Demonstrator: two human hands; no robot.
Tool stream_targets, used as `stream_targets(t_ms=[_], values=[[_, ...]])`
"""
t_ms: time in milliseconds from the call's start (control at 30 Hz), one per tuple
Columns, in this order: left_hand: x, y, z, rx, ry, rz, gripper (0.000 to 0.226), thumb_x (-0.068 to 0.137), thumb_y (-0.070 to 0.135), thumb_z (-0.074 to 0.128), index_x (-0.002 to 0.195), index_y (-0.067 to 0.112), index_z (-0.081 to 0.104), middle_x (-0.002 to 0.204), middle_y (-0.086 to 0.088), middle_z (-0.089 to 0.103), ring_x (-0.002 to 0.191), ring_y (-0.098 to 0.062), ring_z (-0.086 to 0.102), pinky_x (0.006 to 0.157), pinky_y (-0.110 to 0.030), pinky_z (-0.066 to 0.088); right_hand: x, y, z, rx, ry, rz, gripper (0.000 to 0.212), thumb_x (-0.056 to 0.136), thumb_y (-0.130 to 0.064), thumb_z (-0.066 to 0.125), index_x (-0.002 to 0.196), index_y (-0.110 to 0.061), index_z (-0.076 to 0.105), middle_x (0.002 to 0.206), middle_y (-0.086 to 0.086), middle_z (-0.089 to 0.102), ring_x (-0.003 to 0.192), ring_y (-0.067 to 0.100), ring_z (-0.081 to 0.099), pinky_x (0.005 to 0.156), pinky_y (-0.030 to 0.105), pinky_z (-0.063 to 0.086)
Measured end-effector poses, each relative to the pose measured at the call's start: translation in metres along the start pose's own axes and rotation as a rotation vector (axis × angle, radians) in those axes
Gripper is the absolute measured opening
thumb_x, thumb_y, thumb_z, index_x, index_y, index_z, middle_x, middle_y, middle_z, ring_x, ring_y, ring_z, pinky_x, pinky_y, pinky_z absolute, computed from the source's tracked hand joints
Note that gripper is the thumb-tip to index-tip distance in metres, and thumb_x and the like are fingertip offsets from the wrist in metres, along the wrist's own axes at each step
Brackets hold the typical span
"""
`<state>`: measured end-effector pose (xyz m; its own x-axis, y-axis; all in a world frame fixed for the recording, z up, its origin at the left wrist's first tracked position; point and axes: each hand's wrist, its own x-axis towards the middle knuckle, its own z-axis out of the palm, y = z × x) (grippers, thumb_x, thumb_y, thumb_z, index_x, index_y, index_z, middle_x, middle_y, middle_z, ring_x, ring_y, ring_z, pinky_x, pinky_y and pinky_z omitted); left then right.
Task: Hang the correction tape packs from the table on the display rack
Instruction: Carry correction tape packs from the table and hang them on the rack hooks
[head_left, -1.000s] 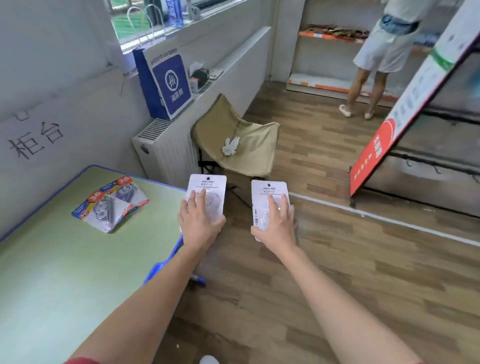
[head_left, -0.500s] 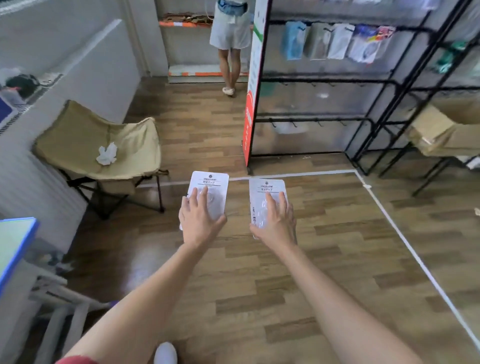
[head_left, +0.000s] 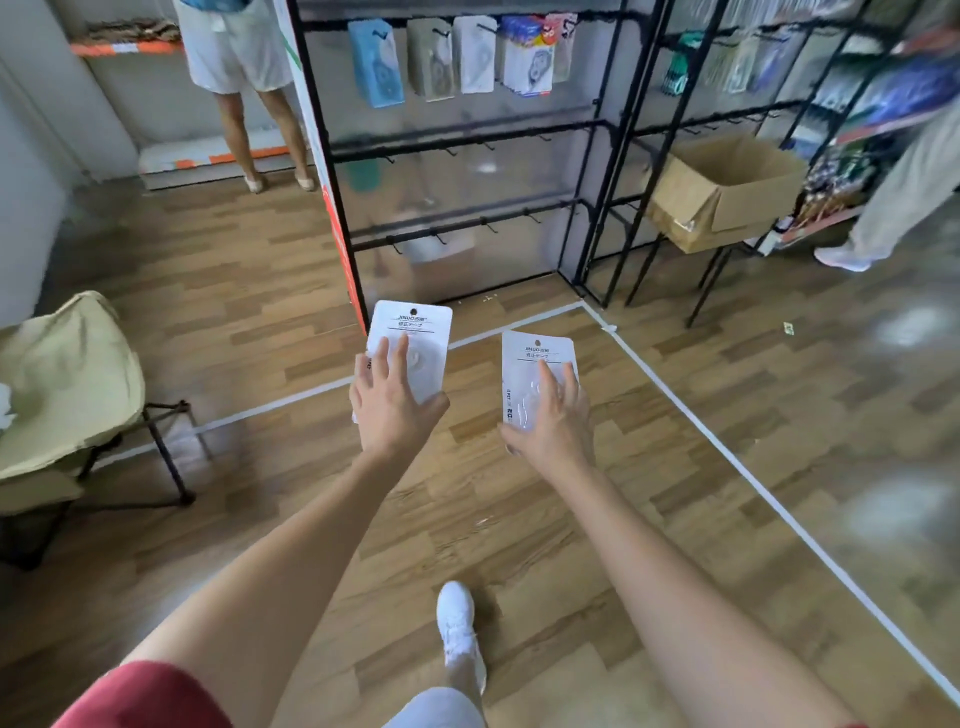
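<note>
While the display rack stands upper centre, both hands carry stock mid-frame.
Left hand pinches the left correction tape pack, right hand the right pack: likely light, stiff; grip low, hang holes free.

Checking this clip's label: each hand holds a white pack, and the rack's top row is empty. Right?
No: the rack has hung packs on its top row (head view). The left hand and right hand each hold a white pack.

The packs are glossy card under clear plastic, the rack matt black metal.
</note>
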<state>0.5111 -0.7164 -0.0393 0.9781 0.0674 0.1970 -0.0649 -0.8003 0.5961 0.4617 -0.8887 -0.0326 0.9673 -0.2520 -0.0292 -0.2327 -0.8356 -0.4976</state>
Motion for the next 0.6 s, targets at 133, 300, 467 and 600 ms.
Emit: stream_targets(t_ms=[133,300,467,600], values=[[0.062,0.025,0.033,-0.014,-0.007,0.057,0.083,0.078,0.027,0.068,0.148,0.020,0.026,0.154,-0.005,0.024,0.142,-0.030,0.012,0.114,-0.041,0.010,0.063,0.015,-0.015,-0.018,0.052,0.039,0.095,0.078,-0.039,0.069,0.151,-0.019,0.011,0.158,0.012,0.003,0.141,0.033,0.014,0.111,0.042,0.025],[0.146,0.056,0.066,-0.005,-0.019,0.098,0.080,0.080,0.029,0.067,0.148,0.019,0.026,0.154,-0.006,0.024,0.142,-0.033,0.014,0.114,-0.044,0.013,0.147,0.026,-0.037,-0.005,0.095,0.079,0.094,0.079,-0.037,0.069,0.151,-0.018,0.011,0.158,0.013,0.002,0.141,0.034,0.011,0.112,0.044,0.024],[0.204,0.082,0.095,-0.017,-0.041,0.135,0.080,0.080,0.030,0.067,0.148,0.021,0.025,0.154,-0.005,0.024,0.142,-0.032,0.013,0.114,-0.044,0.013,0.210,0.035,-0.048,-0.014,0.116,0.103,0.092,0.079,-0.035,0.070,0.150,-0.017,0.013,0.158,0.013,0.003,0.140,0.034,0.012,0.109,0.043,0.026],[0.246,0.097,0.120,-0.013,-0.035,0.133,0.079,0.081,0.029,0.066,0.148,0.020,0.026,0.154,-0.004,0.025,0.142,-0.032,0.013,0.114,-0.045,0.013,0.263,0.044,-0.051,-0.037,0.116,0.098,0.093,0.078,-0.038,0.070,0.149,-0.017,0.014,0.156,0.013,0.006,0.137,0.035,0.017,0.109,0.044,0.028]])
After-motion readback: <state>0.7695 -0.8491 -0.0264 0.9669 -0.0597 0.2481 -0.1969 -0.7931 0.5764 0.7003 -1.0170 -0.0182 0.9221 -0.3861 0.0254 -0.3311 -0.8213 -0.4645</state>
